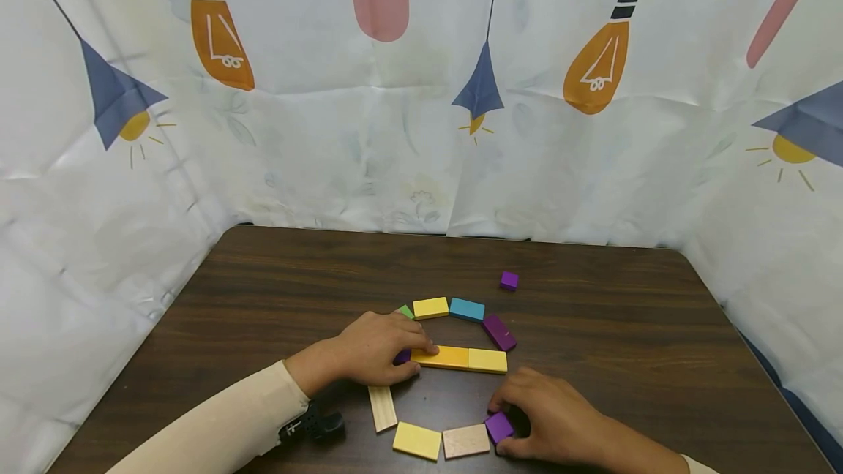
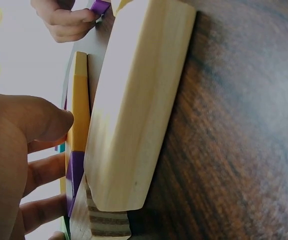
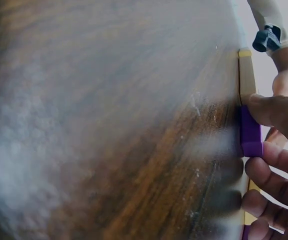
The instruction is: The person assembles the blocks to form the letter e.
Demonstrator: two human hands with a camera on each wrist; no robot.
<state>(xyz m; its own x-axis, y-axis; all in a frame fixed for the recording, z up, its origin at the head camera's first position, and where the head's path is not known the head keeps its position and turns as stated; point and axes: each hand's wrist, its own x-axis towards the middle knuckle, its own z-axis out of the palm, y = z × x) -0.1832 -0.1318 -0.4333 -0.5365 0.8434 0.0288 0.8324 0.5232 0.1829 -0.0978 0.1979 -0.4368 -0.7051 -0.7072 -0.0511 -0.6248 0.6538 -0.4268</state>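
Note:
In the head view my left hand [image 1: 382, 350] holds the left end of an orange block [image 1: 448, 357], thumb on the near side and index finger over it. A purple block [image 2: 75, 172] abuts that end, partly hidden under the hand. My right hand [image 1: 556, 415] pinches another purple block [image 1: 499, 427] between thumb and fingers at the near right. This block touches a pale wooden block [image 1: 466, 441]. A yellow block [image 1: 487, 360] continues the orange one to the right. A plain wood block [image 1: 383, 409] slants below my left hand, and a yellow block [image 1: 417, 441] lies beside it.
Above the middle row, a green block [image 1: 405, 311], a yellow block [image 1: 431, 308], a blue block [image 1: 467, 309] and a dark purple block [image 1: 499, 332] form an arc. A loose purple cube [image 1: 509, 280] lies farther back on the dark wooden table [image 1: 296, 269]. Printed cloth [image 1: 395, 167] hangs behind.

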